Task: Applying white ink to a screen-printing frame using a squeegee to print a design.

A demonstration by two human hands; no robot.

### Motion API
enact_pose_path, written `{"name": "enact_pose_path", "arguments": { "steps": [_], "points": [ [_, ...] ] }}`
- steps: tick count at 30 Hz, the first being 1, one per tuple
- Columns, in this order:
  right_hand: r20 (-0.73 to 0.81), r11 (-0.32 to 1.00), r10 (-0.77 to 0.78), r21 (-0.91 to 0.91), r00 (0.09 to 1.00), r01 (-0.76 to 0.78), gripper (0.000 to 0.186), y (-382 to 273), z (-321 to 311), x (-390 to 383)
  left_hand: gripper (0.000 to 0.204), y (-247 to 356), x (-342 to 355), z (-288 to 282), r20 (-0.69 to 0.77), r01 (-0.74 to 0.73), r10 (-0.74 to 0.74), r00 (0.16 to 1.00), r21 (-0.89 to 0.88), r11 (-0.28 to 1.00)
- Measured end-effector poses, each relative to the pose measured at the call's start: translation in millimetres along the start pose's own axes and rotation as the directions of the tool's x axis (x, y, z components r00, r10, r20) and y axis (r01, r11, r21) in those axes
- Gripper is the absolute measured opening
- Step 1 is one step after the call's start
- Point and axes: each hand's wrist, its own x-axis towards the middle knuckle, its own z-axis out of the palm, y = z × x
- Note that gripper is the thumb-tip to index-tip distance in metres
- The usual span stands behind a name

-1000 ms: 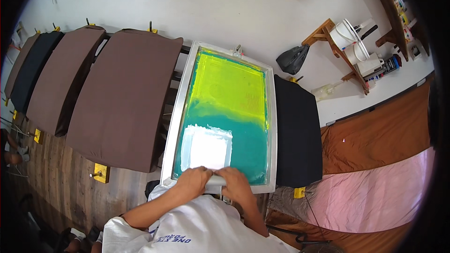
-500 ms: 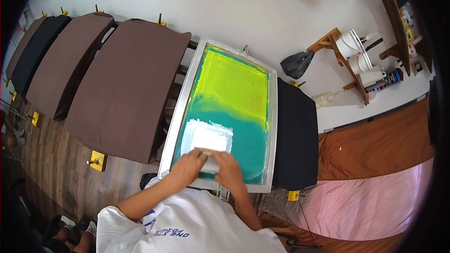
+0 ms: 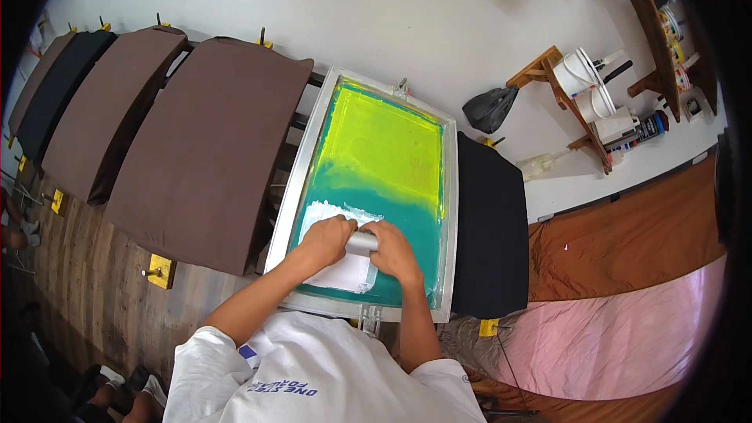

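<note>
A screen-printing frame (image 3: pixel 449 219) with pale metal edges lies before me, its mesh teal (image 3: pixel 407 266) in the near part and yellow-green (image 3: pixel 384 137) in the far part. White ink (image 3: pixel 348 276) covers a squarish patch near the frame's front left. My left hand (image 3: pixel 327 240) and my right hand (image 3: pixel 392 252) are both closed round a squeegee (image 3: pixel 362 244) with a grey handle, one at each end. It stands across the white patch; its blade is hidden under the handle and my fingers. A metal clamp (image 3: pixel 370 319) sits at the frame's near edge.
To the left stand several boards covered in brown (image 3: pixel 211 149) and black cloth. A black-covered board (image 3: pixel 491 227) adjoins the frame's right side. On the wall, wooden shelves hold white buckets (image 3: pixel 576 70), and a black bag (image 3: pixel 489 110) hangs there. Another person's legs show at lower left.
Both hands have pushed the squeegee away from me, from the near edge of the white patch toward its far part. Behind it, the patch looks thinner and pinkish-white.
</note>
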Motion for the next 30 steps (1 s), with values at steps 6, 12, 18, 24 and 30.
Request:
{"name": "enact_pose_path", "arguments": {
  "steps": [6, 12, 18, 24, 30],
  "points": [
    [0.015, 0.999, -0.040, 0.002, 0.999, 0.040, 0.057, -23, 22, -62, 0.044, 12, -69, 22, 0.011, -0.093, 0.092, 0.996, 0.075, 0.993],
    [0.107, 0.995, 0.079, 0.051, 0.991, -0.085, 0.058, -45, 21, -101, 0.043, 36, -97, 5, 0.186, -0.040, 0.035, 0.982, 0.027, 0.999],
    [0.005, 0.999, 0.051, -0.008, 0.999, -0.051, 0.053, -34, 1, -44, 0.040, 23, -43, -13, 0.046, -0.043, 0.042, 0.998, 0.035, 0.998],
    [-0.147, 0.998, 0.020, -0.054, 0.989, -0.029, 0.056, -30, 37, -48, 0.052, -3, -49, 20, -0.128, -0.122, 0.134, 0.983, 0.091, 0.988],
    [-0.138, 0.998, 0.058, -0.014, 0.989, -0.060, 0.057, -42, 21, -49, 0.048, 14, -50, -1, -0.028, -0.102, 0.102, 0.994, 0.014, 0.995]
  ]
}}
